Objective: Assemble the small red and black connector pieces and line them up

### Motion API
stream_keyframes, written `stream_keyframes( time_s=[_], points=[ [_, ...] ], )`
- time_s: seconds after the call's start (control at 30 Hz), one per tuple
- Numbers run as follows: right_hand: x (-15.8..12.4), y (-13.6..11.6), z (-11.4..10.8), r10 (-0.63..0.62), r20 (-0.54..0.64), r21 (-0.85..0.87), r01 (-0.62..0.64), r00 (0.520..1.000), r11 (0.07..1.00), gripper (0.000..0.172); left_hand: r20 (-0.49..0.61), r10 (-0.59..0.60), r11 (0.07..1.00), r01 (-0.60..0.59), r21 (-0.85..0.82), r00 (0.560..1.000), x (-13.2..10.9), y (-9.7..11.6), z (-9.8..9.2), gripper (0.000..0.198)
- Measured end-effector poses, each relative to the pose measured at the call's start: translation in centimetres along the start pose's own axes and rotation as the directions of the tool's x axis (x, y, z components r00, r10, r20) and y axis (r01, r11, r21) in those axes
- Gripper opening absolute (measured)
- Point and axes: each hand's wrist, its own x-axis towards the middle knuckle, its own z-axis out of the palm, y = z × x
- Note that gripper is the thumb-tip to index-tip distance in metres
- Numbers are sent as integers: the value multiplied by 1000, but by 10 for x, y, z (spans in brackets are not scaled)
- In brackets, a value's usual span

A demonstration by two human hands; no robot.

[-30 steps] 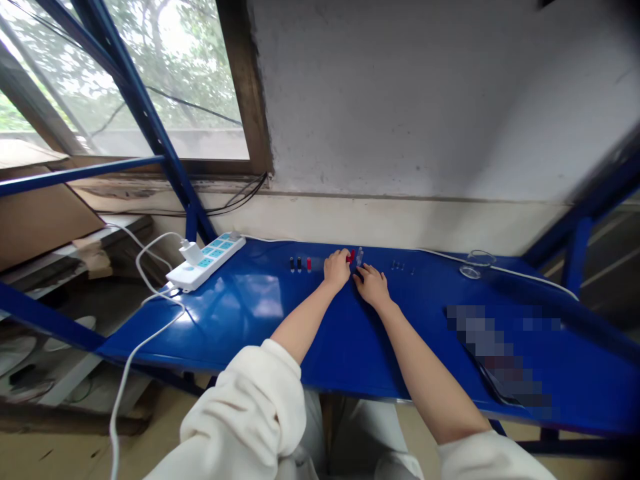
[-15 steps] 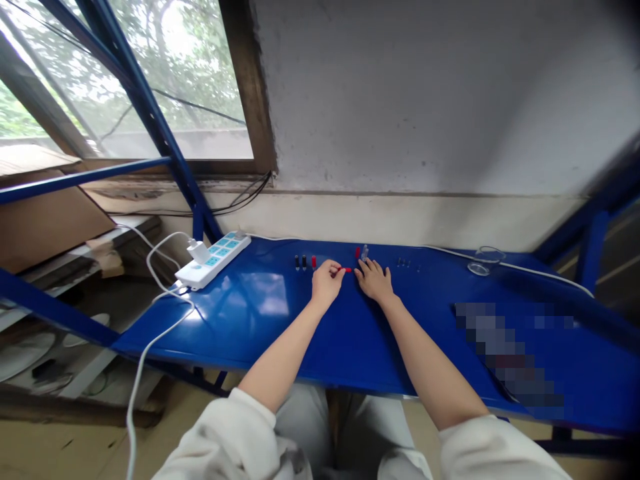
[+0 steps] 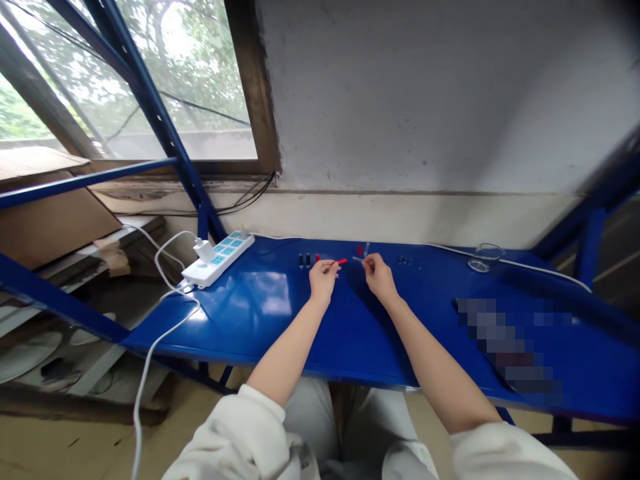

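My left hand (image 3: 323,280) is raised a little above the blue shelf (image 3: 260,313) and pinches a small red piece (image 3: 341,261) between thumb and fingertips. My right hand (image 3: 379,276) is beside it, fingers closed in a pinch on a small clear or pale piece (image 3: 359,259). The two pieces point toward each other with a small gap between them. Behind the hands stand a red piece and a clear piece (image 3: 363,250), upright on the shelf. Left of my left hand stand two black pieces and one red piece in a short row (image 3: 309,259).
A white and blue power strip (image 3: 219,258) with a plugged-in adapter lies at the shelf's back left, its white cable hanging off the left edge. Tiny dark parts (image 3: 405,260) sit right of my hands. A clear round dish (image 3: 479,265) and white wire lie at the back right.
My left hand picked up a red piece from the back and drew it left. My right hand lifted off the shelf and now pinches a pale piece. The view shifted slightly.
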Motion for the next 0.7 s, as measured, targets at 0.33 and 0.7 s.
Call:
stream_keyframes(
  time_s=[0.33, 0.7],
  points=[
    [2, -4, 7, 49, 36, 368, -59, 998, 928, 23, 12, -52, 999, 52, 11, 999, -4, 8, 1, 10],
    [5, 0, 6, 102, -18, 524, -77, 995, 848, 25, 4, -52, 997, 52, 55, 999, -2, 6, 0, 9]
  ],
)
